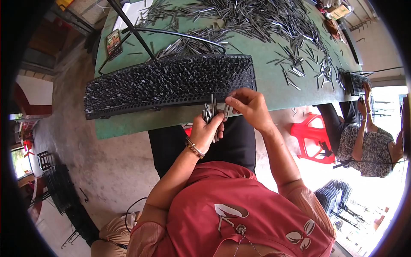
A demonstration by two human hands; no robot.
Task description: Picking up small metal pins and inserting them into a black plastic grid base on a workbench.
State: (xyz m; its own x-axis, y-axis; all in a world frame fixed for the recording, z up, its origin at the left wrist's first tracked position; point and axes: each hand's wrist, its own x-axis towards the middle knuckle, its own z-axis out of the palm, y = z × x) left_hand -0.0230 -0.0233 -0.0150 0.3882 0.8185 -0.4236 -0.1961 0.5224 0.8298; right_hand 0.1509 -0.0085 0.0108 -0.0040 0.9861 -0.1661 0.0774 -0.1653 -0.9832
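The left hand [204,132] is clamped on a metal-strip bundle [208,113] pointing toward the black rack [245,79] just beyond; the right hand [253,108], nearer the rack's right end, pinches at least 1 thin strip [226,111] beside the bundle.

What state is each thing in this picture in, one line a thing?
Left hand: closed around the metal bundle
Metal bundle: gripped, ends uneven
Right hand: curled beside the bundle; grip on a strip unclear
Perforated rack: densely filled, some holes bare at its right end
Loose strips: heaped and scattered
Green table: partly covered
Beaded bracelet: worn
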